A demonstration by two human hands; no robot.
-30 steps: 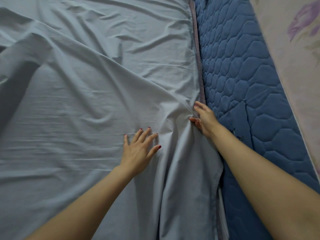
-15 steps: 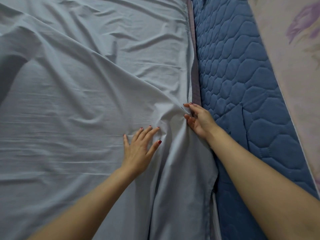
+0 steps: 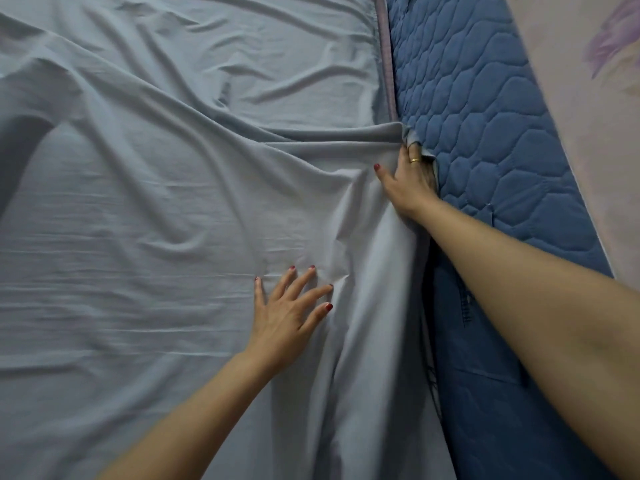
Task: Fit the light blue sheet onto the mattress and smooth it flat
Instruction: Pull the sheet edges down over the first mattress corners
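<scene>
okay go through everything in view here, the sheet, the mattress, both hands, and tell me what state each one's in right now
light blue sheet: spread over the bed top, creased, bunched along its right edge, not yet flat.
mattress: blue quilted side bare, sheet edge not pulled over it.
left hand: fingers spread, pressing flat on the sheet.
right hand: at the sheet's right edge, fingertips hidden in the fabric fold beside the mattress, gold ring showing.
floral surface: lies beyond the mattress, untouched.

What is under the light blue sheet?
The light blue sheet hides nearly all beneath it. A pale mattress edge peeks out beside the blue quilted side. The right hand's fingertips are covered too.
</scene>
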